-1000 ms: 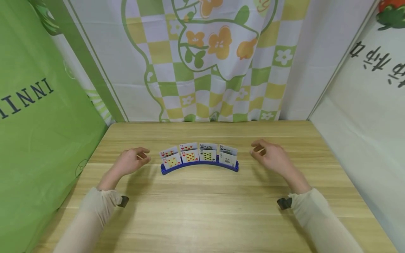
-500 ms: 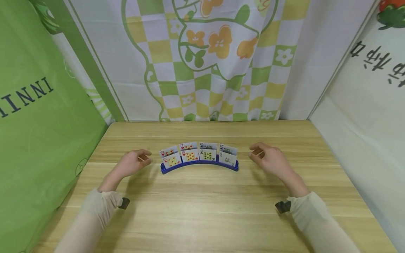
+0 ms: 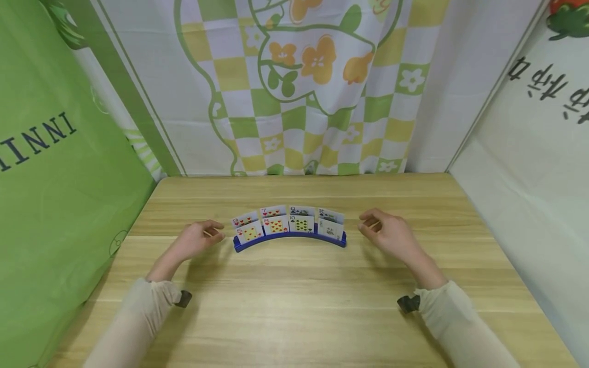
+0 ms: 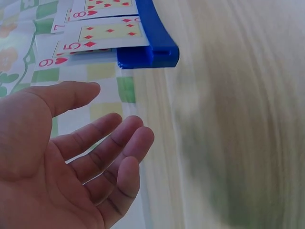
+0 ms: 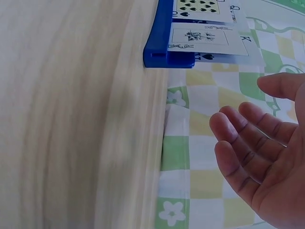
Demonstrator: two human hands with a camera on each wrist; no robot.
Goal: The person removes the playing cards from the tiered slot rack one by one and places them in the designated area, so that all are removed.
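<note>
A curved blue card holder (image 3: 290, 235) stands on the table with playing cards in two rows. Its front row shows the five of diamonds (image 3: 250, 233), eight of hearts (image 3: 276, 225), ten of spades (image 3: 301, 224) and a joker (image 3: 330, 231). Behind them rise the nine of hearts (image 3: 245, 220), seven of hearts (image 3: 273, 211), queen of spades (image 3: 302, 210) and king of spades (image 3: 331, 215). My left hand (image 3: 199, 238) is just off the holder's left end, fingers loosely bent around nothing. Off the right end, my right hand (image 3: 388, 232) hovers likewise, palm inward and holding nothing.
The wooden table (image 3: 294, 301) reaches back to a patterned curtain (image 3: 317, 128). A green cloth (image 3: 69, 204) hangs along the left side and a white cloth (image 3: 529, 194) along the right. Dark wrist straps (image 3: 183, 298) show at the sleeves.
Both hands have drifted slightly inward, toward the two ends of the card holder. The cards and holder stay in place on the table.
</note>
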